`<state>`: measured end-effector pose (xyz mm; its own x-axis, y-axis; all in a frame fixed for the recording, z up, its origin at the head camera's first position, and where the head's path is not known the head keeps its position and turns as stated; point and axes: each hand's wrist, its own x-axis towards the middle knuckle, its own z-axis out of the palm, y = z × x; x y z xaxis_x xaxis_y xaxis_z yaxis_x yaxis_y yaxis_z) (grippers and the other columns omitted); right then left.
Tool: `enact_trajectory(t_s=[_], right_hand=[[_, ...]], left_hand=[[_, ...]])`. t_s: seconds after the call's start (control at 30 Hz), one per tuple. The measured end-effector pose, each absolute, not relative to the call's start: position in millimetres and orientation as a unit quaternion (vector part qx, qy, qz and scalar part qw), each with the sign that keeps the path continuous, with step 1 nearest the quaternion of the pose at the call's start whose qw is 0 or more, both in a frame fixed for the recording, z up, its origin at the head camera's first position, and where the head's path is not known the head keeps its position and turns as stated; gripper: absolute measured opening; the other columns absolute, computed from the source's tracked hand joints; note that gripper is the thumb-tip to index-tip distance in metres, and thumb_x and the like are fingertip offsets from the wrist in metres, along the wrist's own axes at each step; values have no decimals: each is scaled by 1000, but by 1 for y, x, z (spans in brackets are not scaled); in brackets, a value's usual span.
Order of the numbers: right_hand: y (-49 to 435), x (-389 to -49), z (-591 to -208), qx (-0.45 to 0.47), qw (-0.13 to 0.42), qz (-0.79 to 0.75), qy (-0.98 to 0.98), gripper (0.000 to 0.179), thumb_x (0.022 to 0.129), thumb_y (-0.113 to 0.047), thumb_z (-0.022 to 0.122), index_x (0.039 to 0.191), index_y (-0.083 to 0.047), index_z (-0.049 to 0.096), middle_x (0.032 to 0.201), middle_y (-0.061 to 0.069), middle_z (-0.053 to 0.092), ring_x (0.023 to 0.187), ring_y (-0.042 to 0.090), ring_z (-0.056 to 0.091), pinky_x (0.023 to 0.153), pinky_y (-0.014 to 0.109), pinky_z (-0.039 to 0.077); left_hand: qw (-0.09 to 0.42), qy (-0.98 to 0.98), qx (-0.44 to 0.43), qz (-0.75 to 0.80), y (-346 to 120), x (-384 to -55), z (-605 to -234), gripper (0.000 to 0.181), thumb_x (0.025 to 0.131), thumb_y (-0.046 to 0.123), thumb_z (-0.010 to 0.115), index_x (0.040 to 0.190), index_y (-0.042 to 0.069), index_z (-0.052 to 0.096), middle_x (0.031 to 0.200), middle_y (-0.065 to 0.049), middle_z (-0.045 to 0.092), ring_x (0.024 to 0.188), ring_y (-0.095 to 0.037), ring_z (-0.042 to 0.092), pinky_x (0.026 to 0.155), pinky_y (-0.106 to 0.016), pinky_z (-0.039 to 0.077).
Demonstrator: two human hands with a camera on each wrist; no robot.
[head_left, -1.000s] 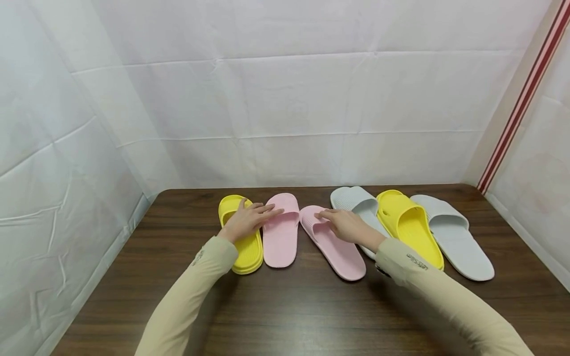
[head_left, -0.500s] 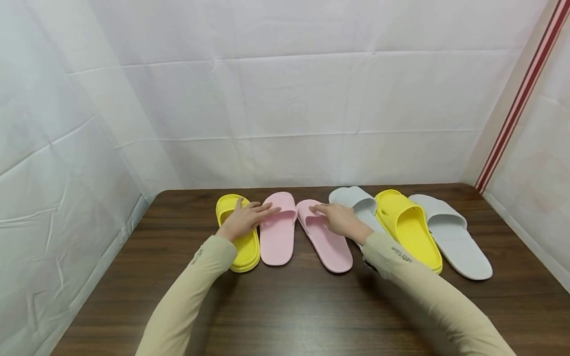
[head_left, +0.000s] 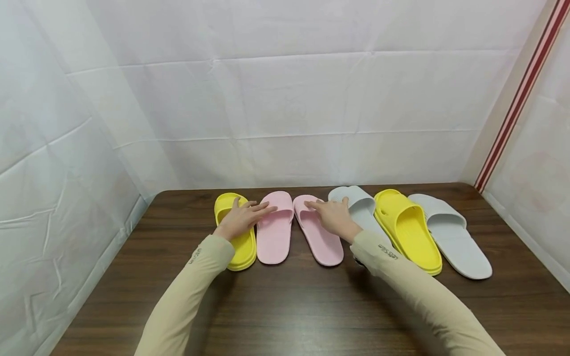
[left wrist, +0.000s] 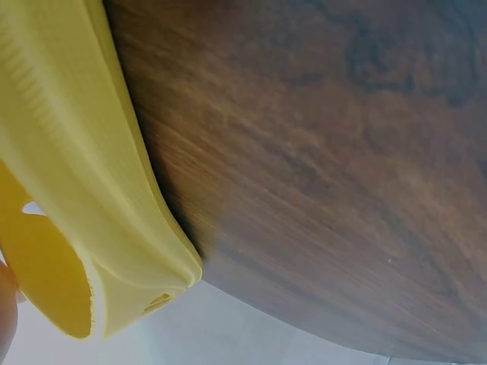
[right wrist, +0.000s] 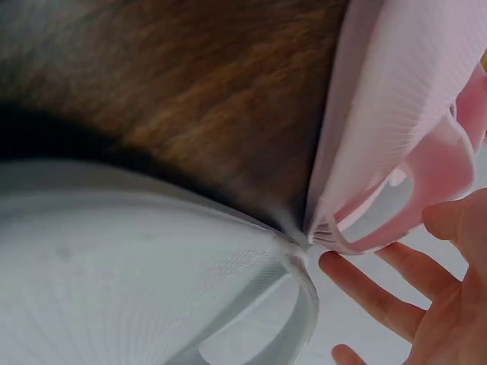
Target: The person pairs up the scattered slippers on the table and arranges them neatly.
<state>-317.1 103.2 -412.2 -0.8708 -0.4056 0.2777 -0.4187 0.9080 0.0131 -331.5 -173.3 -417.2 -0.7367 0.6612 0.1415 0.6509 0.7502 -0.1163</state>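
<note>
In the head view, my left hand [head_left: 238, 220] lies over a yellow slipper [head_left: 243, 249], its fingers stretched onto the strap of a pink slipper [head_left: 273, 242]. My right hand [head_left: 335, 217] touches the strap of a second pink slipper [head_left: 324, 245], which angles down to the right; its toe is close beside the first one's. The right wrist view shows the right hand [right wrist: 449, 304] with fingers spread against that pink slipper [right wrist: 418, 76]. A yellow slipper [left wrist: 84, 152] fills the left side of the left wrist view, where only a bit of finger shows.
Right of the pink slippers lie a pale grey slipper [head_left: 369, 222], partly under the right hand, another yellow slipper [head_left: 414, 232] and a second grey slipper [head_left: 460, 247]. All rest on a dark wooden table [head_left: 276, 316]. White cloth [head_left: 285, 99] hangs behind its far edge.
The right hand has slid the second pink slipper left and farther back, closer alongside the first one. My left hand has hardly moved over its slippers.
</note>
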Motion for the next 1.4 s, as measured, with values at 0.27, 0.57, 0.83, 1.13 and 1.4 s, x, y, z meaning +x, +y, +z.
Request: enact_trajectory(t_s=[0.27, 0.57, 0.83, 1.13, 1.4], right_hand=[[100, -325, -415, 216, 121, 51, -968, 37, 92, -16, 46, 125, -31, 51, 121, 2, 59, 89, 31, 64, 86, 71, 26], [96, -333, -421, 202, 137, 34, -969, 37, 92, -19, 45, 125, -35, 50, 118, 4, 61, 88, 34, 63, 86, 66, 29], [90, -337, -419, 200, 126, 34, -971, 37, 93, -20, 42, 126, -34, 49, 118, 6, 61, 91, 32, 63, 85, 66, 32], [82, -336, -422, 195, 44, 17, -980, 46, 95, -26, 35, 140, -22, 27, 137, 7, 44, 112, 37, 49, 92, 64, 27], [78, -337, -423, 204, 32, 41, -978, 46, 92, -37, 41, 130, -11, 31, 130, 5, 50, 109, 32, 47, 88, 55, 33]], left_hand=[[93, -930, -352, 57, -175, -333, -417, 57, 90, 7, 47, 137, 35, 30, 139, 3, 42, 119, -33, 46, 94, -68, 25], [81, -933, -345, 57, -175, -335, -417, 62, 89, -3, 43, 137, 34, 31, 140, 2, 41, 122, -33, 44, 95, -68, 23], [82, -935, -342, 46, -178, -336, -417, 62, 89, -1, 44, 138, 34, 30, 139, 2, 41, 120, -33, 45, 95, -68, 23], [86, -936, -336, 55, -186, -335, -417, 62, 88, -2, 44, 138, 33, 31, 139, 1, 42, 120, -33, 46, 95, -68, 23], [95, -940, -321, 68, -190, -333, -414, 64, 89, -8, 36, 138, 32, 30, 140, -1, 41, 122, -35, 44, 95, -68, 23]])
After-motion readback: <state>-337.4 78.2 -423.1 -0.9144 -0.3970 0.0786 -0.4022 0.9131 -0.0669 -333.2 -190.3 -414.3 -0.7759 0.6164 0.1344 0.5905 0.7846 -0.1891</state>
